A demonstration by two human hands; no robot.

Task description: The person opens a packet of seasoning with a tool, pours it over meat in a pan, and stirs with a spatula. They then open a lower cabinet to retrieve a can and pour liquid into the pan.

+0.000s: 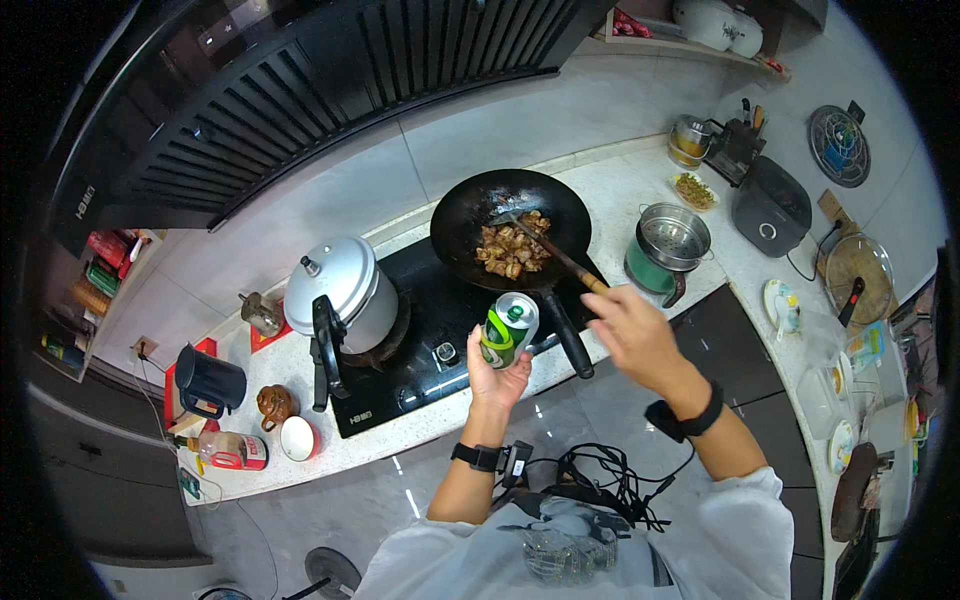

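Observation:
My left hand (498,375) is wrapped around a green and silver drink can (511,330), its top facing up, near the front of the black wok (465,202). Browned chunks of food (514,246) lie in the wok. A spatula (555,253) with a wooden handle rests its metal end among them. The upper end of that handle meets the fingers of my right hand (630,334), which is slightly blurred; how firmly it grips cannot be made out. The wok's black handle (568,334) points toward me between my hands.
A pressure cooker (334,289) stands left on the black cooktop (405,382). Farther left are a dark pitcher (214,382), a brown teapot (276,405) and a red-white bowl (300,439). To the right stand a steel strainer pot (675,232) and a rice cooker (772,206). A range hood (300,105) hangs above.

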